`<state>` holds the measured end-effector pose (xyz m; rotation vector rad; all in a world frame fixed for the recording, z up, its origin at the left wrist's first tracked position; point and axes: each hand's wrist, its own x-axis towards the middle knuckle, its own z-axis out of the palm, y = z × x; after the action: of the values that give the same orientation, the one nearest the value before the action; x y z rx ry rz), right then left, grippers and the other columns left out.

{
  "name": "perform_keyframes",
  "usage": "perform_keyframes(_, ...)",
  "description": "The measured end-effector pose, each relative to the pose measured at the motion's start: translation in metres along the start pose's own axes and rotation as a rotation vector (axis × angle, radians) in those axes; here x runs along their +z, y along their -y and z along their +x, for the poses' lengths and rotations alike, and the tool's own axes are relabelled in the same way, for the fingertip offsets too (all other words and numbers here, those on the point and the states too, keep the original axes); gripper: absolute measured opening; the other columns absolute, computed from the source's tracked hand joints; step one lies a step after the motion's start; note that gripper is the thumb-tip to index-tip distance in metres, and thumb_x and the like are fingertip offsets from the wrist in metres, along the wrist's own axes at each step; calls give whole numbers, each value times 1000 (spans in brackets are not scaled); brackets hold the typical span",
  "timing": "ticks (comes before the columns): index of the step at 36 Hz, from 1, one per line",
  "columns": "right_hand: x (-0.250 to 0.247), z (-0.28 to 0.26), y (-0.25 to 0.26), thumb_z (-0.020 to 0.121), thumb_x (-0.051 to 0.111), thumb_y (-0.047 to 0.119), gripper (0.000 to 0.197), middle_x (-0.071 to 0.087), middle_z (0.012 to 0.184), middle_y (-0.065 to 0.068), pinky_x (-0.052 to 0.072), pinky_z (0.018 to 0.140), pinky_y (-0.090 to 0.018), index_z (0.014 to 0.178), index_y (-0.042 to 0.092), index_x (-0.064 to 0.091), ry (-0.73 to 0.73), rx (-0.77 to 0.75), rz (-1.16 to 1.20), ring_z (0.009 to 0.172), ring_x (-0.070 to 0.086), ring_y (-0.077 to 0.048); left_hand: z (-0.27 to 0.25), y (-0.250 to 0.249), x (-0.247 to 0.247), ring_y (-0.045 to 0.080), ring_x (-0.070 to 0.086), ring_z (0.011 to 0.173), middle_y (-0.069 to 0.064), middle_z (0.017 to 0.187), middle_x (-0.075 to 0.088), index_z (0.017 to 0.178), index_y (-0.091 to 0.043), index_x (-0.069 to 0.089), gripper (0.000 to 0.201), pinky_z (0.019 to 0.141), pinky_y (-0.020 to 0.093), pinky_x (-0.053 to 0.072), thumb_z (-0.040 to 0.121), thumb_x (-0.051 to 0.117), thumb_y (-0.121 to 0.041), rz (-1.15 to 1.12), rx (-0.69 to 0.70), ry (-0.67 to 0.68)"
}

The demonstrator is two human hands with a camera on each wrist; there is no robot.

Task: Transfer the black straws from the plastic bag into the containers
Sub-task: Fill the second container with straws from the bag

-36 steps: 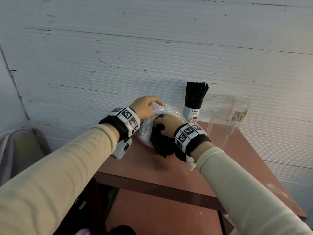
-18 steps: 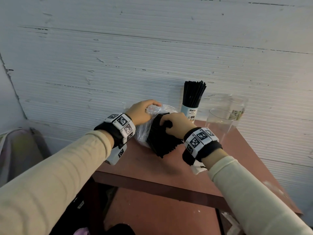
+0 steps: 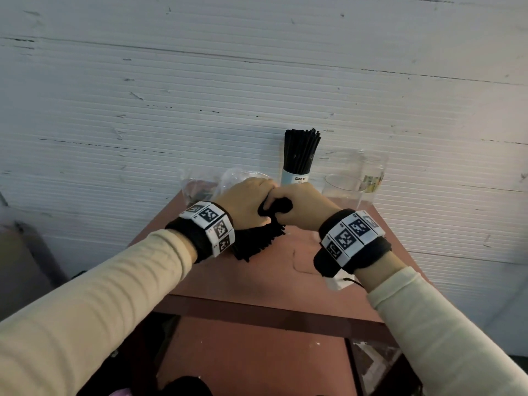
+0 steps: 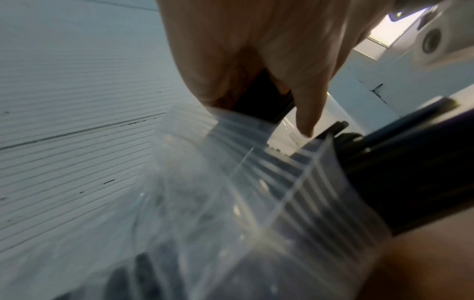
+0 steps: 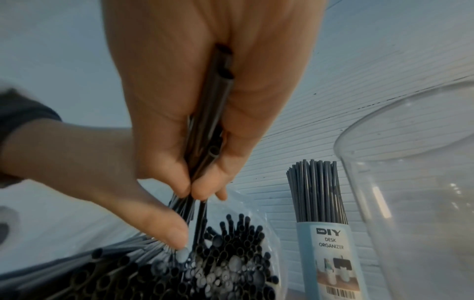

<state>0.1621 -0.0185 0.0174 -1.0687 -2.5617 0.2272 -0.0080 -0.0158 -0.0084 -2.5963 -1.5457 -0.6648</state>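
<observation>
A clear plastic bag [image 4: 231,203] full of black straws [image 5: 205,274] lies on the brown table [image 3: 257,281], their open ends poking out toward me [image 3: 257,244]. My left hand [image 3: 251,201] grips the bag and the bundle inside it [image 4: 266,97]. My right hand [image 3: 288,207] pinches a small bunch of straws [image 5: 210,121] between thumb and fingers, just above the bag's mouth. The hands touch each other. A blue DIY desk organizer [image 3: 295,177] against the wall holds upright straws [image 3: 301,150]. An empty clear cup [image 3: 343,190] stands to its right.
A second clear jar [image 3: 371,172] with a label stands behind the cup near the wall. The white ribbed wall [image 3: 257,81] runs right behind the table. More clear plastic [image 3: 197,187] lies at the table's far left corner. The table's front edge [image 3: 257,310] is close to me.
My hands have come together over the bag. The left hand left the bag's far end and now grips the bundle. The right hand has closed on a bunch of straws.
</observation>
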Motion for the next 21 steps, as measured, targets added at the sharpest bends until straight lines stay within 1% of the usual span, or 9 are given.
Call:
perform_keyframes(3,-7,-8,-4,78,65,3,31,59,82,14,37,63,-3,101,21,73,-5,-4,32,75,54,-7,8,-7,5,22,57,88,-4,87,56,92,-17,51,28,74,27,42,73,70,-13,-42,20,-31)
perform_keyframes(6,-15,-18,-9,77,65,1,34,62,84,16,41,66,-5,103,20,74,-25,-5,83,74,56,-5,16,-13,7,24,59,77,-3,78,57,84,-22,46,24,66,32,44,76,65,-10,-73,47,-57)
perform_keyframes(9,-27,-31,-13,77,68,4,37,70,100,9,45,76,-11,108,24,72,-77,-28,121,85,61,-7,21,-19,6,19,59,71,-4,75,61,81,-15,58,10,65,31,43,79,67,-10,-179,49,-78)
perform_keyframes(11,-37,-40,-15,79,70,7,43,69,105,10,45,81,-11,115,29,69,-120,-42,173,89,61,0,24,-25,3,14,60,75,-3,81,66,89,-13,64,7,69,28,44,83,68,-13,-274,35,-88)
perform_keyframes(13,-50,-50,-14,82,71,14,43,68,109,14,47,87,-15,121,32,65,-163,-44,217,94,62,1,25,-32,-1,9,62,77,-1,86,69,101,-14,68,17,71,24,47,84,69,-17,-359,-10,-91)
perform_keyframes(16,-72,-63,-12,88,69,23,38,66,114,8,52,88,-21,124,31,62,-267,-14,339,92,68,-10,30,-45,-4,-4,55,61,-7,73,62,89,-22,65,5,59,15,40,88,70,-22,-471,-75,-133)
perform_keyframes(18,-86,-69,-9,89,68,27,36,65,115,5,53,86,-22,124,32,62,-380,-15,386,91,69,-12,34,-54,-7,-2,58,60,-5,73,64,88,-20,64,11,54,10,42,92,66,-30,-504,-107,-187)
perform_keyframes(19,-92,-71,-7,89,68,29,35,64,116,5,54,88,-25,123,31,62,-442,-25,398,94,68,-11,36,-60,-10,-1,61,61,-5,73,66,89,-17,64,17,56,10,44,93,63,-33,-532,-112,-196)
perform_keyframes(21,-100,-72,-3,87,69,33,36,62,118,9,54,93,-34,123,31,62,-560,-43,421,103,64,-8,40,-72,-14,-1,64,60,-9,68,67,83,-20,62,20,65,12,49,95,60,-36,-627,-117,-166)
